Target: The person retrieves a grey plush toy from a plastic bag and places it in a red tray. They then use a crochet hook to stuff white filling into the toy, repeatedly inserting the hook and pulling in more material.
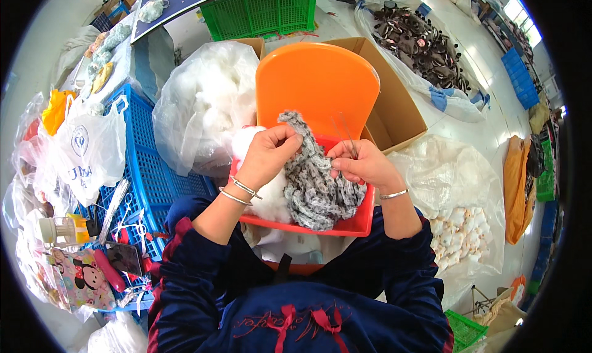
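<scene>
My left hand pinches the upper edge of a grey-and-white spotted plush fabric piece, which drapes over a red tray on my lap. My right hand holds the fabric's right edge together with thin metal needles or tweezers that stick up from my fingers. White stuffing lies under my left wrist in the tray. An orange chair back stands just behind the tray.
A clear bag of white stuffing and a blue crate sit at left. An open cardboard box is behind right, a bag of small plush toys at right. Green baskets stand at the back. A bottle and pouch lie lower left.
</scene>
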`<action>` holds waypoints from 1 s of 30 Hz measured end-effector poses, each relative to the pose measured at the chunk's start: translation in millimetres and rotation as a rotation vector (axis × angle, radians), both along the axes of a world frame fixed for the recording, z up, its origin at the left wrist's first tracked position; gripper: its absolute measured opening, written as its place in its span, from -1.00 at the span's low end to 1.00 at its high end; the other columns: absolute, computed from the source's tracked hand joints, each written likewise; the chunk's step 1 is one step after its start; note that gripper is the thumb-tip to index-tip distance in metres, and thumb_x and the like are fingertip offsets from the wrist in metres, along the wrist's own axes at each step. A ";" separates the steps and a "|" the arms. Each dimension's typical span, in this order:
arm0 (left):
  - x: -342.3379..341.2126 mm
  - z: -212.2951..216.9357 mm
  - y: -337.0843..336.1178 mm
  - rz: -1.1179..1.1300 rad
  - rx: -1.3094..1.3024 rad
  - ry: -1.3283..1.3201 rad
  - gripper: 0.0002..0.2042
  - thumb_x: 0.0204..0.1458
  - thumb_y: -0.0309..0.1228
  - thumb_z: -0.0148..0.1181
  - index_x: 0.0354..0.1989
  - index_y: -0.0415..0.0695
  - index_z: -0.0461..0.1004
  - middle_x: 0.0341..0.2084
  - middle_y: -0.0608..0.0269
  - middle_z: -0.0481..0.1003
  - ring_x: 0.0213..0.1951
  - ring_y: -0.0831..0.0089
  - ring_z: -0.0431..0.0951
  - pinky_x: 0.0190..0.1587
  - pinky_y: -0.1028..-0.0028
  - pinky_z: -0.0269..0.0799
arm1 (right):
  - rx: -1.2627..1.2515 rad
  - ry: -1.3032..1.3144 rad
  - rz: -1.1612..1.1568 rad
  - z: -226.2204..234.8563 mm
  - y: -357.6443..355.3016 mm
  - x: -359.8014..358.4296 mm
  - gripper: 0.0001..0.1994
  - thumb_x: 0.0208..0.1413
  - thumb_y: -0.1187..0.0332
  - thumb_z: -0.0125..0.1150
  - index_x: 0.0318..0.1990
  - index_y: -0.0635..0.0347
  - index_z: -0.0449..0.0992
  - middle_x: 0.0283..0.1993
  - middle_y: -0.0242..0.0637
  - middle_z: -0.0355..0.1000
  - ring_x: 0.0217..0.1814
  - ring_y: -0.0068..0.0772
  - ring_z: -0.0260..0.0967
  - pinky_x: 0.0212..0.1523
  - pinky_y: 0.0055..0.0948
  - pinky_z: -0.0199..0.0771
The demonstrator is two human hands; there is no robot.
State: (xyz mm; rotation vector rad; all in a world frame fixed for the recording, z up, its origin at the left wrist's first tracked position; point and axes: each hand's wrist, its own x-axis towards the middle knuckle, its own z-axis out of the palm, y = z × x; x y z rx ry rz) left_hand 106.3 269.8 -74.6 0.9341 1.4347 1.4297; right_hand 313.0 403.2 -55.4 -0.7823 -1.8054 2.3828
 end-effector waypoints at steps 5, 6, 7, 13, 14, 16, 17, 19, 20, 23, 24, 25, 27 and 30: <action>-0.4 0.0 -0.6 -0.007 -0.008 -0.013 -0.85 0.16 -0.38 0.18 -0.41 -0.18 0.52 -0.55 0.40 0.53 -0.50 0.70 0.44 -0.38 0.65 0.36 | -0.005 0.038 -0.023 -6.3 1.7 0.5 -0.84 0.15 0.44 0.23 -0.18 0.30 0.43 -0.43 -0.25 0.52 -0.69 -0.78 0.14 -0.70 -0.74 0.09; -0.9 0.4 -0.7 -0.019 -0.024 -0.042 -0.85 0.16 -0.37 0.18 -0.39 -0.18 0.52 -0.54 0.39 0.54 -0.49 0.69 0.46 -0.37 0.64 0.37 | -0.006 0.034 -0.023 -6.2 1.8 0.4 -0.84 0.15 0.44 0.24 -0.18 0.29 0.43 -0.43 -0.26 0.52 -0.68 -0.79 0.14 -0.70 -0.74 0.09; -1.1 2.1 -0.6 -0.032 -0.041 -0.070 -0.85 0.17 -0.36 0.19 -0.38 -0.18 0.53 -0.53 0.37 0.55 -0.48 0.68 0.47 -0.36 0.64 0.38 | -0.007 0.029 -0.022 -6.2 2.0 0.3 -0.84 0.14 0.43 0.25 -0.19 0.29 0.43 -0.43 -0.26 0.52 -0.68 -0.79 0.14 -0.70 -0.74 0.09; 17.0 10.0 -2.7 -0.263 -0.177 -0.107 -0.81 0.17 -0.35 0.20 -0.18 -0.22 0.55 -0.49 0.31 0.58 -0.44 0.65 0.53 -0.35 0.63 0.43 | 0.023 0.005 -0.022 -2.5 -2.2 -2.0 -0.85 0.17 0.39 0.23 -0.22 0.26 0.43 -0.47 -0.34 0.48 -0.69 -0.79 0.13 -0.69 -0.75 0.06; 19.5 10.7 -3.3 -0.298 -0.160 -0.123 -0.80 0.17 -0.35 0.20 -0.15 -0.23 0.55 -0.49 0.30 0.59 -0.44 0.65 0.53 -0.35 0.63 0.44 | 0.020 0.002 -0.020 -2.1 -2.3 -1.8 -0.86 0.19 0.38 0.21 -0.23 0.25 0.43 -0.47 -0.36 0.47 -0.67 -0.79 0.14 -0.66 -0.74 0.09; 18.4 11.0 -2.3 -0.267 -0.162 -0.117 -0.79 0.17 -0.37 0.19 -0.15 -0.25 0.55 -0.49 0.27 0.59 -0.46 0.64 0.54 -0.37 0.63 0.44 | 0.014 -0.003 -0.014 -0.9 -2.4 -1.4 -0.86 0.22 0.34 0.17 -0.24 0.23 0.41 -0.47 -0.40 0.43 -0.62 -0.77 0.16 -0.61 -0.73 0.15; 16.8 10.7 -2.3 -0.234 -0.150 -0.127 -0.79 0.17 -0.37 0.19 -0.15 -0.26 0.55 -0.50 0.26 0.59 -0.46 0.63 0.54 -0.37 0.62 0.44 | 0.078 0.019 -0.059 0.4 -3.8 -1.8 -0.85 0.23 0.33 0.15 -0.25 0.23 0.40 -0.47 -0.42 0.41 -0.58 -0.75 0.17 -0.57 -0.71 0.18; 11.8 8.9 -1.6 -0.169 -0.132 -0.122 -0.80 0.16 -0.37 0.19 -0.17 -0.27 0.56 -0.50 0.24 0.60 -0.47 0.61 0.54 -0.37 0.62 0.45 | 0.206 0.063 -0.148 2.5 -8.4 -1.5 -0.83 0.25 0.31 0.12 -0.28 0.23 0.39 -0.45 -0.44 0.38 -0.51 -0.72 0.18 -0.49 -0.68 0.24; 8.2 7.4 -0.5 -0.140 -0.127 -0.107 -0.80 0.16 -0.37 0.19 -0.18 -0.27 0.56 -0.50 0.23 0.60 -0.47 0.60 0.54 -0.37 0.61 0.45 | 0.270 0.060 -0.132 2.2 -8.8 -0.1 -0.83 0.25 0.31 0.12 -0.28 0.24 0.38 -0.44 -0.44 0.38 -0.48 -0.71 0.19 -0.46 -0.66 0.25; 3.2 7.8 0.3 -0.065 -0.128 -0.099 -0.80 0.16 -0.38 0.19 -0.21 -0.29 0.56 -0.50 0.21 0.60 -0.48 0.57 0.54 -0.38 0.59 0.44 | 0.481 0.044 -0.075 1.6 -4.5 6.7 -0.82 0.23 0.32 0.12 -0.27 0.27 0.39 -0.43 -0.44 0.37 -0.41 -0.69 0.21 -0.40 -0.61 0.27; 2.6 8.0 0.4 -0.041 -0.131 -0.103 -0.81 0.16 -0.38 0.18 -0.22 -0.29 0.56 -0.50 0.20 0.60 -0.48 0.56 0.55 -0.39 0.58 0.44 | 0.564 0.033 -0.048 2.5 -2.5 8.9 -0.83 0.22 0.33 0.13 -0.27 0.28 0.39 -0.43 -0.45 0.37 -0.42 -0.70 0.22 -0.42 -0.61 0.26; 2.0 7.1 0.5 -0.028 -0.117 -0.109 -0.81 0.16 -0.38 0.18 -0.22 -0.29 0.56 -0.50 0.20 0.60 -0.48 0.56 0.54 -0.39 0.58 0.44 | 0.648 0.022 -0.021 3.4 -1.4 9.7 -0.83 0.22 0.34 0.14 -0.26 0.28 0.39 -0.44 -0.45 0.37 -0.42 -0.70 0.23 -0.43 -0.60 0.26; 1.5 4.7 0.8 -0.004 -0.087 -0.121 -0.81 0.16 -0.39 0.18 -0.23 -0.28 0.56 -0.50 0.19 0.60 -0.49 0.56 0.54 -0.39 0.58 0.43 | 0.610 0.021 -0.016 5.7 -1.9 9.9 -0.84 0.20 0.37 0.17 -0.25 0.29 0.41 -0.45 -0.46 0.38 -0.43 -0.70 0.24 -0.44 -0.60 0.26; 1.1 7.9 -0.2 0.000 -0.080 -0.112 -0.83 0.15 -0.40 0.17 -0.24 -0.28 0.55 -0.50 0.20 0.60 -0.48 0.56 0.54 -0.39 0.58 0.43 | 0.588 0.021 -0.009 5.7 -1.8 10.2 -0.87 0.17 0.41 0.21 -0.27 0.30 0.44 -0.47 -0.48 0.38 -0.45 -0.71 0.25 -0.45 -0.60 0.26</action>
